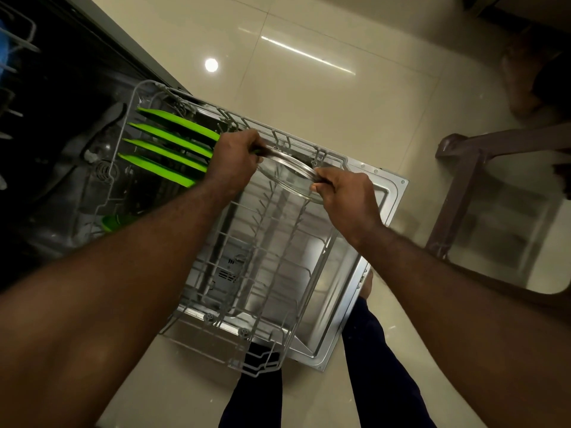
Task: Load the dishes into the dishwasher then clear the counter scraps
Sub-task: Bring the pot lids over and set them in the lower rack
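Observation:
A clear glass plate [287,173] is held on edge over the pulled-out lower dishwasher rack [268,304]. My left hand [234,162] grips its left rim and my right hand [346,196] grips its right rim. Several green plates [167,149] stand upright in the rack's far left slots, right beside my left hand. A green item [112,222] lies low at the rack's left side, partly hidden by my left forearm. The rack sits above the open dishwasher door [380,205].
The dark dishwasher tub [55,149] opens at the left, with part of an upper rack [18,35] at the top left. A brown chair frame [463,186] stands on the tiled floor at the right. My legs [380,366] are beside the door's near edge.

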